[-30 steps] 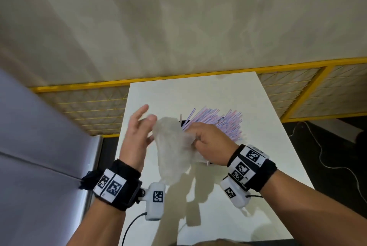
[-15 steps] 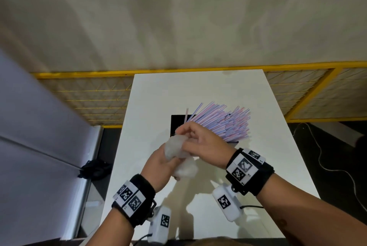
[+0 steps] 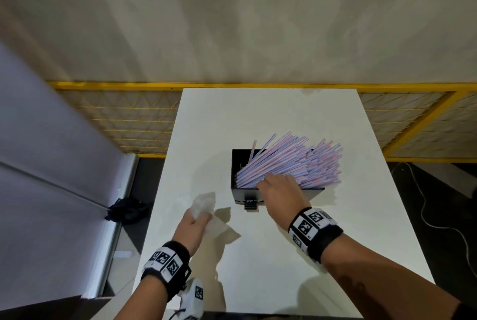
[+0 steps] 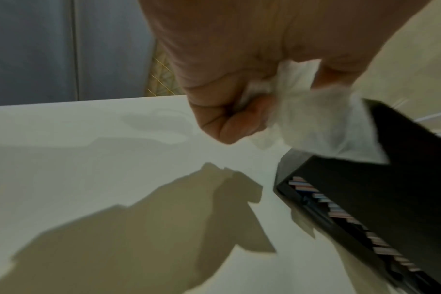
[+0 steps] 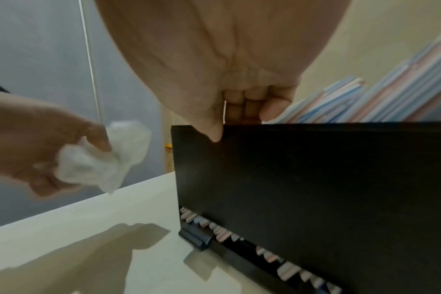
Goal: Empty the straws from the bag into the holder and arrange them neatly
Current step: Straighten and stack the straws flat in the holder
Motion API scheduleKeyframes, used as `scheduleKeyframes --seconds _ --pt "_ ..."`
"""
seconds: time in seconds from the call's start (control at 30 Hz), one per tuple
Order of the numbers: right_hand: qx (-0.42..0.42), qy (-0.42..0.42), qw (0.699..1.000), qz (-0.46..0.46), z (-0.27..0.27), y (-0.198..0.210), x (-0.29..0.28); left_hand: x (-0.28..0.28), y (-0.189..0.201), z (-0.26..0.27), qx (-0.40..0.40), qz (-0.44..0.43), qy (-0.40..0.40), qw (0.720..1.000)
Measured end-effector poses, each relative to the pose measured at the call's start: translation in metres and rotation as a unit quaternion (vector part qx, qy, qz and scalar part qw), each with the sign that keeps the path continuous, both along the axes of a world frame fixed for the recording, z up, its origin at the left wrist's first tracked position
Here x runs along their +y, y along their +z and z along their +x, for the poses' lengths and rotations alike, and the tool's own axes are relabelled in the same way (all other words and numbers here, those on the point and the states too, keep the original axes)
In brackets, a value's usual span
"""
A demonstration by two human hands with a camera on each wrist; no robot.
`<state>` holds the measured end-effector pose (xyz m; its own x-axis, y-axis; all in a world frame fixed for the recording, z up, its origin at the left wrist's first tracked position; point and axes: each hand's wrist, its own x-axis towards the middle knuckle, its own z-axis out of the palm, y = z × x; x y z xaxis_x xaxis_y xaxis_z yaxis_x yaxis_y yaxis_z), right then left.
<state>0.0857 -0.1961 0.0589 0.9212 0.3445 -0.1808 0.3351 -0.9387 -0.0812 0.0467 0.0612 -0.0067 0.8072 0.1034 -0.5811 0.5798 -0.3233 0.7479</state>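
Observation:
A black holder [image 3: 240,164] stands mid-table, and several pink-and-blue straws [image 3: 296,159] fan out of it to the upper right. My left hand [image 3: 198,216] grips the crumpled clear bag [image 3: 204,203] to the holder's left, above the table [image 3: 258,118]. In the left wrist view, the left hand [image 4: 239,111] squeezes the bag [image 4: 315,123] beside the holder [image 4: 403,189]. My right hand [image 3: 273,183] is at the holder's front wall. In the right wrist view, this hand [image 5: 229,119] has its fingers curled over the holder [image 5: 315,179] rim against the straws [image 5: 378,99], with the thumb on the outside. Straw ends [image 5: 287,268] show in the bottom slot.
A yellow mesh fence [image 3: 129,118] runs behind and beside the table. A grey partition [image 3: 51,152] stands at the left, with a dark bundle [image 3: 126,212] on the floor beside it. A cable [image 3: 438,221] lies on the floor at the right.
Both hands were crumpling the bag in front of the holder. The left hand has carried the bag left and down; the right hand let go and moved to the holder's front rim.

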Motion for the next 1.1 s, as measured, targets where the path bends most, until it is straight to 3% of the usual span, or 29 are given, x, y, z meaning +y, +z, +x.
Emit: scheduleKeyframes --seconds 0.13,0.43,0.67,0.8,0.9,1.0,1.1 --pt "0.008 0.017 1.0 -0.014 -0.007 0.002 -0.004 0.0 -0.011 0.017 0.043 0.019 -0.019 0.999" --pt "0.05 0.02 0.998 -0.024 -0.044 0.007 -0.013 -0.017 -0.022 0.095 -0.005 0.178 -0.069 0.982" --pt "0.085 0.012 0.996 -0.018 -0.058 0.012 -0.017 -0.061 -0.026 0.128 -0.019 0.022 -0.106 0.994" --pt "0.103 0.022 0.994 -0.007 -0.061 0.017 -0.021 -0.065 -0.031 0.125 -0.02 0.031 -0.133 0.99" --pt "0.031 0.031 0.997 0.056 -0.066 0.035 -0.035 -0.054 -0.022 0.113 -0.064 0.089 -0.115 0.987" --pt "-0.058 -0.068 0.985 0.149 -0.087 0.04 -0.065 -0.043 0.005 0.093 -0.161 0.103 -0.072 0.979" --pt "-0.054 -0.158 0.98 0.104 -0.105 0.034 -0.095 -0.049 0.046 0.064 -0.266 0.119 -0.103 0.951"
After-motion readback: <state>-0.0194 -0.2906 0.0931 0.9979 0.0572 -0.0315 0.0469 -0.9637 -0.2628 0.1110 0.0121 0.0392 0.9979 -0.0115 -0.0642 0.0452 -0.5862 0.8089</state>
